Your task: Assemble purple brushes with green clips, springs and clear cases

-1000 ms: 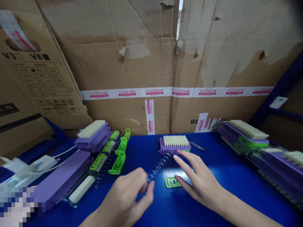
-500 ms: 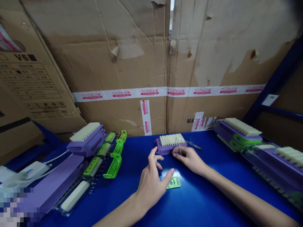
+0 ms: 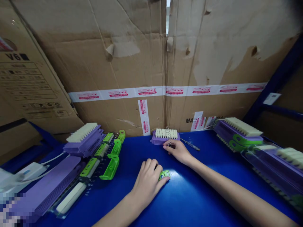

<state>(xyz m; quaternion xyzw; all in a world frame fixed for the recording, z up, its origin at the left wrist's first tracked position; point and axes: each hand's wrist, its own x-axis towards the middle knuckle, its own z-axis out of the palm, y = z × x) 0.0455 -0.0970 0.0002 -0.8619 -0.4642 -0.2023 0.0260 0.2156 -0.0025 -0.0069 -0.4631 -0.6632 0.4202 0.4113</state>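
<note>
My left hand [image 3: 146, 176] is low over the table, its thumb and curled fingers closed on the left end of a small flat green plastic plate [image 3: 165, 174] with cut-outs. The plate's left end is hidden under the fingers. Farther back, my right hand [image 3: 178, 152] pinches a thin, shiny coil spring [image 3: 168, 143]. These fingertips are at the front edge of a purple plastic block [image 3: 159, 141] topped with cream bristle-like rows [image 3: 163, 133]. Other coiled wire seems to show over the rows, too faint to make out well.
A screwdriver-like tool [image 3: 190, 144] lies right of the block. At left are green brackets [image 3: 111, 167], green-and-cream pieces [image 3: 89, 167], purple parts [image 3: 47, 183] and a white power strip [image 3: 34, 170]. More purple bristled units [image 3: 236, 129] stand at right. Cardboard [image 3: 113, 69] walls the back.
My left hand has come down and closed on the green plate, which now lies slightly more to the left in view. My right hand stays by the purple block with the spring.
</note>
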